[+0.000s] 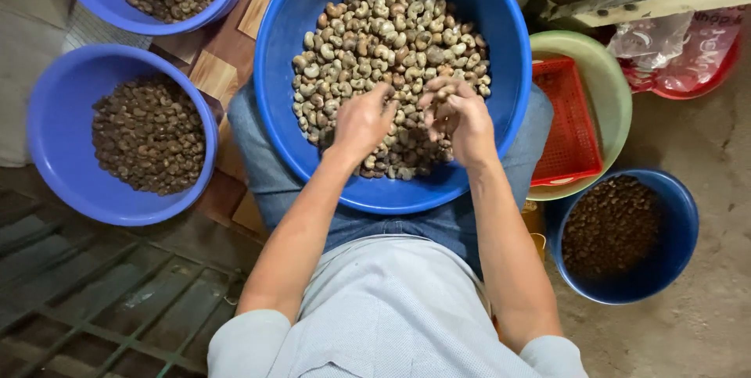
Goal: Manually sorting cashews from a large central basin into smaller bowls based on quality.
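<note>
We have both hands over the big blue basin [501, 42] on our lap: right hand [468, 118] pinching a pale nut [443, 93] at the heap's [375, 42] near edge, left hand [361, 121] loosely curled beside it, grip empty.

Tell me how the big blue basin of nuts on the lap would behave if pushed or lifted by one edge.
The big blue basin probably feels heavy, since pale nuts cover its bottom. Resting on the lap rather than the floor, it could tip if pushed. The loose nuts would likely slide toward the low side. Both the left hand and right hand are inside it.
</note>
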